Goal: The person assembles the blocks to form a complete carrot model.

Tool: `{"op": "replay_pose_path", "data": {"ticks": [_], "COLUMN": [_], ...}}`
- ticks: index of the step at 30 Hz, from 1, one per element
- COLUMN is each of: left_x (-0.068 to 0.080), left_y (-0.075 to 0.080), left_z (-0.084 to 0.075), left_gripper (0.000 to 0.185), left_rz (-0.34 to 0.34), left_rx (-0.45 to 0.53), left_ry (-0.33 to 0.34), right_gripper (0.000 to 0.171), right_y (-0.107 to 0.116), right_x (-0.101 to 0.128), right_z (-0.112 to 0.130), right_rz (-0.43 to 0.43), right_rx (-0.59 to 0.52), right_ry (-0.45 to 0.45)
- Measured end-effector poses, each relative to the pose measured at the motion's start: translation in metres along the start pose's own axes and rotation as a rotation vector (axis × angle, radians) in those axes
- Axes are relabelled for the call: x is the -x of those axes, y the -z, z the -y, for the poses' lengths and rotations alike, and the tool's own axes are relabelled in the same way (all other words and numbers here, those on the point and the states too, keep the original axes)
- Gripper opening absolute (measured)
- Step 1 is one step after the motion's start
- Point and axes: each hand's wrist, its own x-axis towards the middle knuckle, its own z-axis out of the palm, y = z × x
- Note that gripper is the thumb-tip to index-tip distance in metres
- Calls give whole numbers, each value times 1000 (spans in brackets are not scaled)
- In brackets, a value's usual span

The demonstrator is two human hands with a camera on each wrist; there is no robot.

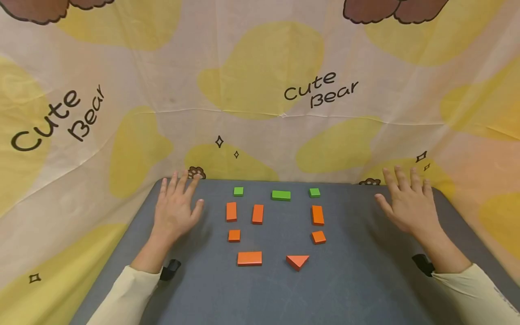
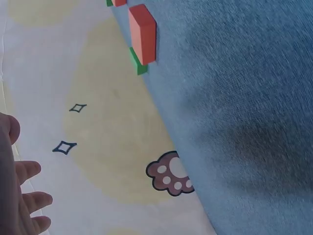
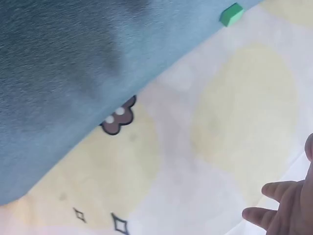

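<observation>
In the head view my left hand (image 1: 175, 212) hovers over the left side of the grey table, fingers straight and spread, holding nothing. My right hand (image 1: 412, 205) is likewise spread above the right side. Between them lie blocks: a small green block (image 1: 238, 192), a longer green block (image 1: 281, 195) and another small green block (image 1: 314, 192) at the back. In front are upright-lying orange blocks (image 1: 231, 211), (image 1: 257, 214) omitted none.
The grey table (image 1: 345, 293) ends at a patterned cloth (image 1: 260, 144) hanging behind it and at both sides. A black strap (image 1: 170, 269) sits at the left wrist, another black strap (image 1: 424, 265) at the right.
</observation>
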Motion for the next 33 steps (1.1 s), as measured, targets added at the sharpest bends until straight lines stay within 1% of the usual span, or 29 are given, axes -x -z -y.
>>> {"op": "replay_pose_path", "data": {"ticks": [4, 8, 12, 15, 17, 21, 27, 33], "left_x": [-1, -3, -4, -5, -6, -8, -9, -10], "left_y": [0, -1, -5, -9, -12, -20, -34, -46], "left_z": [-5, -10, -15, -20, -22, -25, -25, -25], "left_gripper": [63, 64, 66, 66, 65, 64, 64, 64], "left_rz": [-14, -21, -27, -32, -30, 9, 124, 184], "left_rx": [1, 14, 38, 60, 76, 95, 135, 168], "left_ry": [-10, -15, -27, -39, -47, -56, -61, -77], "right_gripper": [68, 70, 71, 70, 69, 68, 68, 63], "right_y": [3, 6, 6, 3, -1, -8, -24, -42], "right_x": [-3, -9, -16, -23, -29, -40, -56, -70], "right_z": [11, 24, 40, 54, 65, 87, 119, 148], "right_rz": [-29, -31, -66, -79, -69, -33, 30, 124], "right_rx": [-2, -9, -10, -55, -99, -178, -271, -367], "right_ry": [24, 42, 84, 123, 149, 220, 315, 356]}}
